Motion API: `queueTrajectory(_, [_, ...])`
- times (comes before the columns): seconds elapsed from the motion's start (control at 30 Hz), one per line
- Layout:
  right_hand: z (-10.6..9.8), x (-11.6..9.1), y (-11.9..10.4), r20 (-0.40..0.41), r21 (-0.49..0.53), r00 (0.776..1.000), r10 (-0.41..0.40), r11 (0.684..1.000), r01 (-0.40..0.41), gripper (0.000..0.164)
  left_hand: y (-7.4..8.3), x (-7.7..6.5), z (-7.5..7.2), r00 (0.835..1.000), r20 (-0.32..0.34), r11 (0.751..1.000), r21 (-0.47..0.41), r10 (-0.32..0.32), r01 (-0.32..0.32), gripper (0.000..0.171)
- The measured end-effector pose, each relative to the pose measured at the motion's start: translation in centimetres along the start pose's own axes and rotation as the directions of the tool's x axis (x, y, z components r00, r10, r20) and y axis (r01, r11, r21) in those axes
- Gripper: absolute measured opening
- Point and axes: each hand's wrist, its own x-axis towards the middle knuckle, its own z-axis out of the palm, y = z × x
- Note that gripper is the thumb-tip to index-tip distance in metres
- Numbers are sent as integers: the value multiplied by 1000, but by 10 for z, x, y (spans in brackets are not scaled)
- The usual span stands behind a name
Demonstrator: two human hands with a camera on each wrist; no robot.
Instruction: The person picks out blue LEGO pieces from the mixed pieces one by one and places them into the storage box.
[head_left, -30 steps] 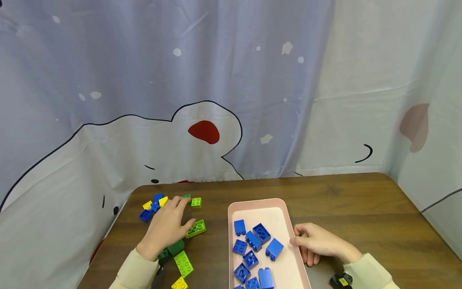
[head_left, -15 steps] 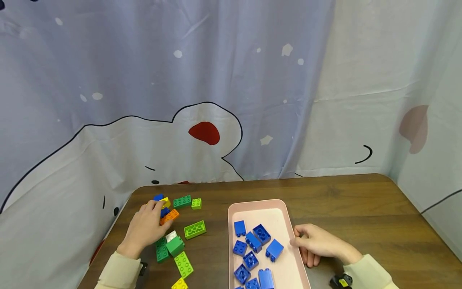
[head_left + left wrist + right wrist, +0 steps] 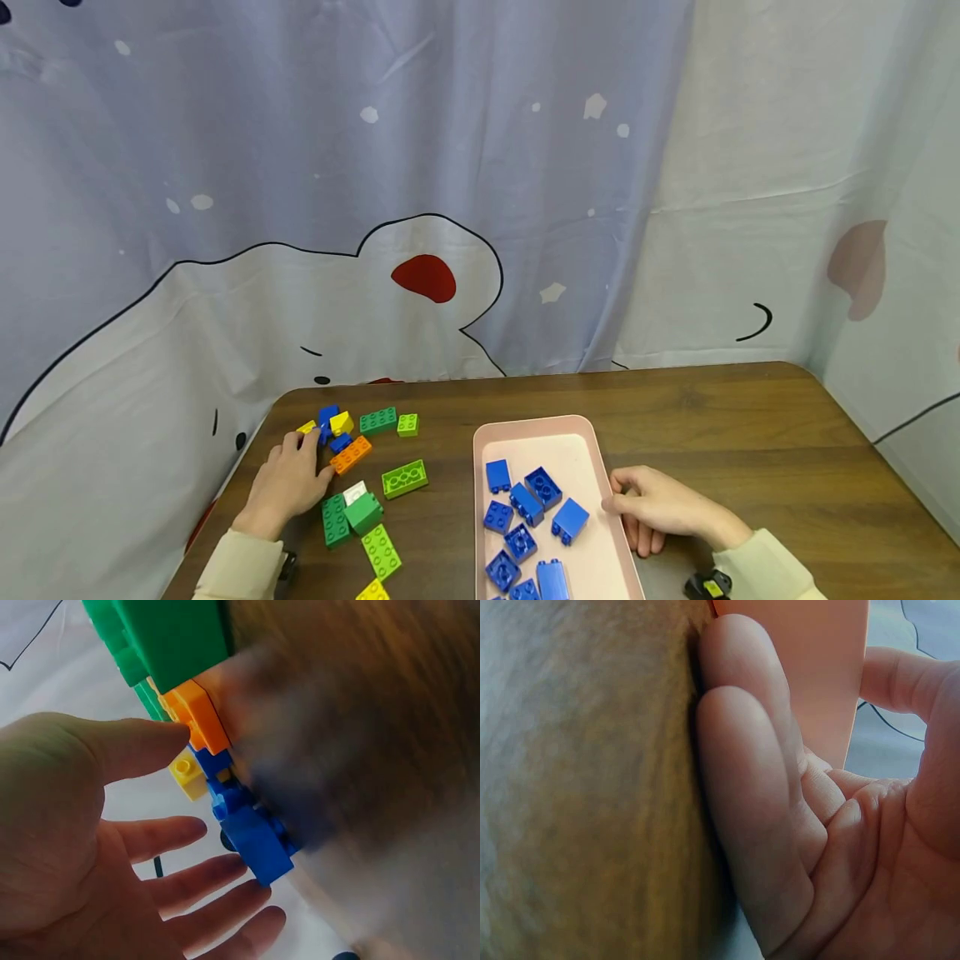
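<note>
My left hand (image 3: 285, 483) is over the left part of the table, fingers spread and slightly bent, holding nothing. In the left wrist view its fingertips are beside a blue brick (image 3: 259, 844), and the thumb is near an orange brick (image 3: 199, 716); contact is hard to tell. A yellow brick (image 3: 341, 423) and other blue pieces lie around there. My right hand (image 3: 663, 504) holds the right side of a pink tray (image 3: 536, 427), thumb on the rim and fingers curled along the outer wall. Several blue bricks (image 3: 570, 521) lie loose in the tray.
Green bricks (image 3: 378, 421), a lime brick (image 3: 405, 479) and a white brick (image 3: 355, 492) lie between the left hand and the tray. Another yellow brick (image 3: 372, 591) is cut off at the bottom edge. A patterned curtain (image 3: 480, 167) hangs behind the wooden table (image 3: 712, 417).
My left hand has drawn back leftward and toward me, uncovering the orange, white and green bricks. The right hand stays at the tray, and the tray has not moved.
</note>
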Motion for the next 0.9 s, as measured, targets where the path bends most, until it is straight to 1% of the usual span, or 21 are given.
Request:
queueTrajectory(0.2, [1, -1, 1, 7, 2, 1000, -7, 1000, 7, 31, -3, -3, 1, 999, -45, 999, 33, 12, -11, 59])
queueTrajectory(0.37, [1, -1, 1, 6, 5, 1000, -8, 1000, 8, 31, -5, -5, 4, 994, -102, 999, 24, 36, -34, 55])
queueTrajectory(0.43, [1, -1, 2, 7, 8, 1000, -8, 1000, 8, 31, -6, -6, 4, 994, -106, 999, 22, 38, -35, 54])
queueTrajectory(0.57, [2, -1, 2, 11, 9, 1000, -8, 1000, 8, 30, -8, -5, 3, 996, -87, 999, 17, 32, -31, 53])
queueTrajectory(0.67, [1, 0, 2, 14, 7, 1000, -5, 1000, 5, 31, -8, -7, 0, 996, -86, 999, 19, 29, -27, 52])
queueTrajectory(0.9, [0, 0, 2, 15, -5, 1000, -3, 1000, 3, 33, -1, -14, -8, 994, -105, 1000, 17, 14, -12, 48])
